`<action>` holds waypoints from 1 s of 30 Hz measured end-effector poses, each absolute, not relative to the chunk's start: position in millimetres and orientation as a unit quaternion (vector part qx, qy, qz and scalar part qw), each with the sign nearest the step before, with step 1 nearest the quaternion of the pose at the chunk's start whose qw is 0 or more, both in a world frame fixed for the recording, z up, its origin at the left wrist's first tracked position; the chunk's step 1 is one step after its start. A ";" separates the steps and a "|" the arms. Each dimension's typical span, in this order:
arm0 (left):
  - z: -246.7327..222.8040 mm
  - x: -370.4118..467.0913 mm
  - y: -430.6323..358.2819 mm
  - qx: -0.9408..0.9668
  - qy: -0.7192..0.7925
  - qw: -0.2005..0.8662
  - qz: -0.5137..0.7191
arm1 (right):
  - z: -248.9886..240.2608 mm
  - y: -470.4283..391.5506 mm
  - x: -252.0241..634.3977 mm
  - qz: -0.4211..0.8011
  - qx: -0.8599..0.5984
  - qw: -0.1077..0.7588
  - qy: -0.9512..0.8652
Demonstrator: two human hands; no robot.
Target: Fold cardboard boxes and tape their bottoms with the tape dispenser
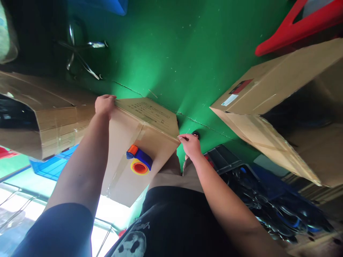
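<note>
A closed cardboard box [125, 132] stands in front of my legs, with clear tape along its top seam and printed writing on its far side. A blue and orange tape dispenser [139, 159] with a yellow-edged roll lies on the box top. My left hand [105, 104] is curled over the far left corner of the box. At the right corner, my right hand [189, 143] has its thumb and fingers pressed together against the box edge.
An open cardboard box [241, 94] stands at the right, below a red plastic object [292, 30]. Another open box [61, 114] is at the left, near a chair base [76, 50]. Black crates with dark items [249, 185] sit at the lower right.
</note>
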State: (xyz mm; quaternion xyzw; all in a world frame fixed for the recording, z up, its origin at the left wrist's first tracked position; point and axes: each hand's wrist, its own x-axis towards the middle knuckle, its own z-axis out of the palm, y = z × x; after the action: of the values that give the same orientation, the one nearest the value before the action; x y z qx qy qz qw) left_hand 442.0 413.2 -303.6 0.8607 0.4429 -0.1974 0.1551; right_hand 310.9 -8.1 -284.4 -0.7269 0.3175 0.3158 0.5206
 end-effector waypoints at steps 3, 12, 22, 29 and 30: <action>-301.7 441.9 410.4 0.846 0.463 0.176 -0.197 | -279.4 -7.2 315.1 0.331 -0.760 0.474 0.298; -306.3 442.3 410.0 0.845 0.466 0.167 -0.200 | -276.6 -10.8 312.4 0.341 -0.710 0.520 0.332; -314.5 439.1 412.8 0.854 0.454 0.156 -0.202 | -273.5 -9.6 290.4 0.323 -0.671 0.548 0.380; -310.1 437.7 408.7 0.858 0.452 0.150 -0.191 | -265.6 -8.1 281.0 0.320 -0.747 0.499 0.302; -308.8 437.4 408.0 0.860 0.448 0.151 -0.192 | -263.8 -7.8 279.2 0.319 -0.751 0.496 0.296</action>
State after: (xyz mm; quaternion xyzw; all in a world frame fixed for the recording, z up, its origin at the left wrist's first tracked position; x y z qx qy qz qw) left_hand 437.4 408.0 -308.8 0.8602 0.4478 -0.1917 0.1510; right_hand 279.2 -7.8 -263.8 -0.7515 0.2963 0.3192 0.4956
